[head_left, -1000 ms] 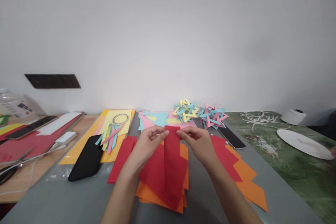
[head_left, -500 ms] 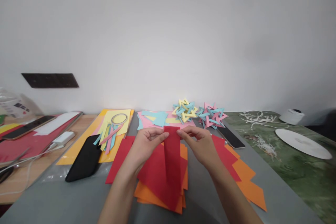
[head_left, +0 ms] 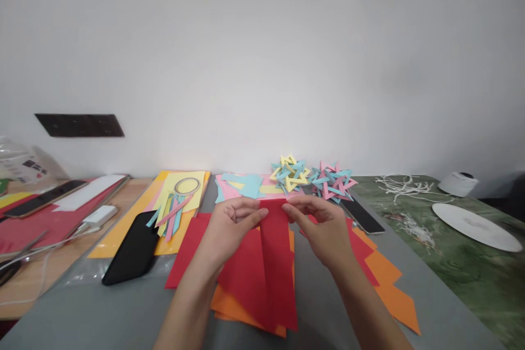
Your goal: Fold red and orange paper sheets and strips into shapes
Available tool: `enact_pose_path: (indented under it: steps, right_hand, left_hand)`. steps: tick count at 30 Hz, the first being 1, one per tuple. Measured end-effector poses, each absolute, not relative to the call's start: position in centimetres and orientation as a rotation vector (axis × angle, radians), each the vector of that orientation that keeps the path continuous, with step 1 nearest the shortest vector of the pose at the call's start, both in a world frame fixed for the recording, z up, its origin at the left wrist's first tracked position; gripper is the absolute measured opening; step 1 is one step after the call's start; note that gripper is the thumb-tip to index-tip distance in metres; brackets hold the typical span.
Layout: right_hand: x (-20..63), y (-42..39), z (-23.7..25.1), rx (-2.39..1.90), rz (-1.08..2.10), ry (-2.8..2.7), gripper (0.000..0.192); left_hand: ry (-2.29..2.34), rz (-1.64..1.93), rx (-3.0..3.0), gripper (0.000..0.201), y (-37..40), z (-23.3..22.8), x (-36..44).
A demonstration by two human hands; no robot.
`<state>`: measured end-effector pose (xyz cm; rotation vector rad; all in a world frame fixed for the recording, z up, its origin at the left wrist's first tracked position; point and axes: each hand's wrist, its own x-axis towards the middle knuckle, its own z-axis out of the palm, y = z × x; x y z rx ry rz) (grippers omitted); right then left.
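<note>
I see my hands pinching a long red strip of matt paper [head_left: 276, 262], smooth and creased along its length. Under it lie flat orange paper sheets [head_left: 246, 309], equally dull. The grey tabletop [head_left: 102, 311] looks smooth with a soft sheen. A black slab phone [head_left: 131, 249] shows glossy glass. To the right, the green marbled surface [head_left: 471, 268] looks polished, and the white round plate [head_left: 476, 227] smooth.

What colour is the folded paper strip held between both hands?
Red; the folded paper strip shows clearly in the head view.
</note>
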<state>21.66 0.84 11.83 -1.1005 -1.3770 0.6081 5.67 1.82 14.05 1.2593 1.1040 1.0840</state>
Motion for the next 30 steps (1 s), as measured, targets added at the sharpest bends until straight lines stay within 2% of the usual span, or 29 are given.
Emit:
enact_pose_path:
  steps: [9, 13, 15, 21, 30]
  right_hand:
    - [21.79, 0.17, 12.66, -1.159, 0.503, -1.484, 0.015]
    - [21.95, 0.17, 12.80, -1.157, 0.528, -1.509, 0.018]
    - [21.98, 0.13, 12.86, -1.156, 0.533, -1.521, 0.019]
    - [21.87, 0.20, 12.65, -1.134, 0.539, -1.480, 0.014]
    - [22.19, -0.07, 12.78, -1.168, 0.479, -1.469, 0.015]
  left_hand:
    - [1.114, 1.176, 1.300, 0.026, 1.65, 14.22, 5.79]
    - [1.039, 1.170, 1.297, 0.051, 1.36, 14.71, 5.96]
    - [1.026, 1.168, 1.294, 0.057, 1.25, 14.82, 5.99]
    - [1.076, 1.138, 1.290, 0.032, 1.35, 14.36, 5.96]
    - [1.053, 1.117, 1.307, 0.027, 1.24, 14.49, 6.13]
